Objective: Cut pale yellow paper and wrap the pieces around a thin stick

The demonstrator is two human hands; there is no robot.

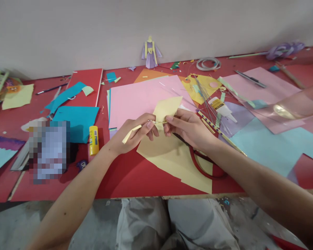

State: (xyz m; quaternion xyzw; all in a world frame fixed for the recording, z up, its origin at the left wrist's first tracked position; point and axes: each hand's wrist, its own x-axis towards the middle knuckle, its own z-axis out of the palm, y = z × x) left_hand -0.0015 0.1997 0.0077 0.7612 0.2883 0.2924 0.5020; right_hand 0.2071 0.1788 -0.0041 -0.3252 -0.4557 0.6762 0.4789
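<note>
My left hand is closed in a pinch on a thin twisted wire, which runs across to my right hand. A narrow pale yellow paper strip sticks out to the left from under its fingers. With thumb and forefinger, my right hand pinches the wire's other end and the lower edge of a pale yellow paper piece. Both hands are above a larger pale yellow sheet. Scissors with red handles lie partly hidden beneath my right forearm.
A paper doll in a purple dress stands against the wall. Pink sheets lie behind my hands. A glue stick is left of them, a white glue bottle and loose wires to the right. The red table's front edge is near my lap.
</note>
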